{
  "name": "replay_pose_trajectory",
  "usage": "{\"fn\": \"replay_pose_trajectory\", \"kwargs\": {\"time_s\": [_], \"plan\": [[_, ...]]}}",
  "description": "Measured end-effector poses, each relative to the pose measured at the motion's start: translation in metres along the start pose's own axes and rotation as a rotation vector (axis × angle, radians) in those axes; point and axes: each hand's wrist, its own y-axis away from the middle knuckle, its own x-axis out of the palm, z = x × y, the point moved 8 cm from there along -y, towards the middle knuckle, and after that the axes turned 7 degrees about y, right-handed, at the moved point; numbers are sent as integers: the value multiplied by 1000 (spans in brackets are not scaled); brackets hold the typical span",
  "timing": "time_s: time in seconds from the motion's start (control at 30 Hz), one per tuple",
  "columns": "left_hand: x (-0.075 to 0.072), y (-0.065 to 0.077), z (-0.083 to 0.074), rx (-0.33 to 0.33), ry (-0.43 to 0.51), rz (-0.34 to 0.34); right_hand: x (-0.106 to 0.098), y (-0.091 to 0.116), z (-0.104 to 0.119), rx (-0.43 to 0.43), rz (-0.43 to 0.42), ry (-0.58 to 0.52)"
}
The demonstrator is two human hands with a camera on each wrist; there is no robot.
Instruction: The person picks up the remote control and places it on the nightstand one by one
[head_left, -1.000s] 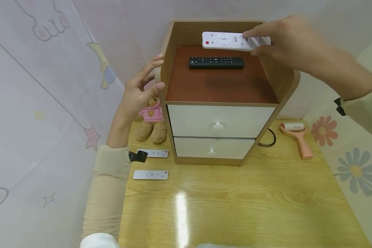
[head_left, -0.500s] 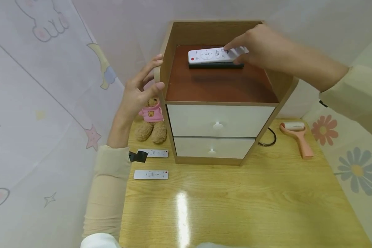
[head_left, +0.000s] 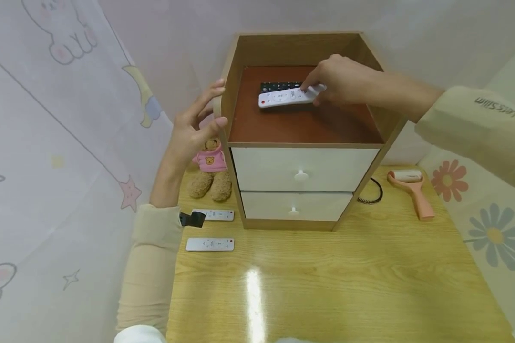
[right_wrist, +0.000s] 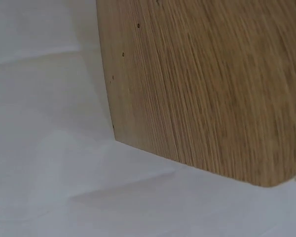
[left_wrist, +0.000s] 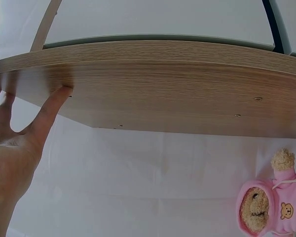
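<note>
In the head view my right hand [head_left: 347, 81] pinches one end of a white remote control [head_left: 285, 97] over the brown top shelf of a small wooden cabinet [head_left: 306, 223]. Behind the white remote lies a black remote control [head_left: 279, 86], partly covered by it and by the hand. Whether the white one touches the shelf I cannot tell. My left hand [head_left: 190, 131] rests against the cabinet's left side panel, thumb and fingers spread; the left wrist view shows the thumb touching the wood. The right wrist view has only the cabinet's side panel [right_wrist: 202, 94], not the working fingers.
Two more white remotes, a farther one [head_left: 219, 215] and a nearer one [head_left: 210, 244], lie on the wooden table [head_left: 326, 286]. A teddy bear [head_left: 211, 162] in pink sits left of the cabinet. To the right are a black spiral band [head_left: 371, 200] and an orange lint roller [head_left: 416, 190].
My right hand has carried the white remote down and left into the shelf, over the black remote and then to its front. The left hand stays in place.
</note>
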Motion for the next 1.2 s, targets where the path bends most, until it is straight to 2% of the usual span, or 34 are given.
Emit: {"fn": "replay_pose_trajectory", "kwargs": {"time_s": [0.23,0.43,0.7,0.87,1.0,1.07,1.2], "plan": [[-1,1,2,-27,14,-5,9,-9,-3,-1,19,-3],[-2,1,4,-16,9,2,17,-14,-5,20,41,-34],[-3,0,4,40,-16,-4,23,-19,-5,46,35,-48],[-6,-1,5,22,-10,-4,25,-22,-7,91,34,-40],[-9,0,7,-7,6,-7,19,-19,-7,130,43,12],[-9,1,8,-16,15,-5,9,-12,-8,128,2,29],[-10,3,8,-11,4,-5,-17,16,-8,89,-170,-11]]}}
